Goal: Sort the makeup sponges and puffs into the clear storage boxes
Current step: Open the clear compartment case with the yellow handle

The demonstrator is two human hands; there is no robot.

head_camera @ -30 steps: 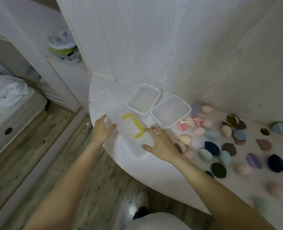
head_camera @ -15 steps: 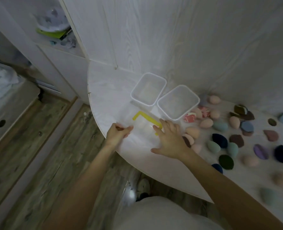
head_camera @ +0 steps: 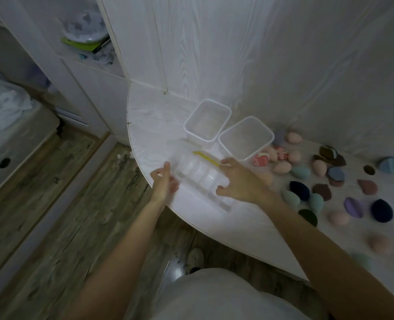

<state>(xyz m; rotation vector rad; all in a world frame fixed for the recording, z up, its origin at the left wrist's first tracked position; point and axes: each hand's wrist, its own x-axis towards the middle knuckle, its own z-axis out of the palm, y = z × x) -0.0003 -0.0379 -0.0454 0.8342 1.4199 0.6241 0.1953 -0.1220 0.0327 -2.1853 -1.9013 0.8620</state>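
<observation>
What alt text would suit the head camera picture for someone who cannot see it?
A person's left hand and right hand flank a clear lid at a white table's edge. Two clear boxes sit empty behind it; coloured makeup sponges lie scattered to the right.

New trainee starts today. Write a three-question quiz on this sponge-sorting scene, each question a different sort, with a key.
1. True or false: both clear storage boxes are empty.
2. Which hand is beside the yellow strip? A left, B right.
3. Fill in: the sponges lie on the ____.

Key: 1 true; 2 B; 3 table.
</observation>
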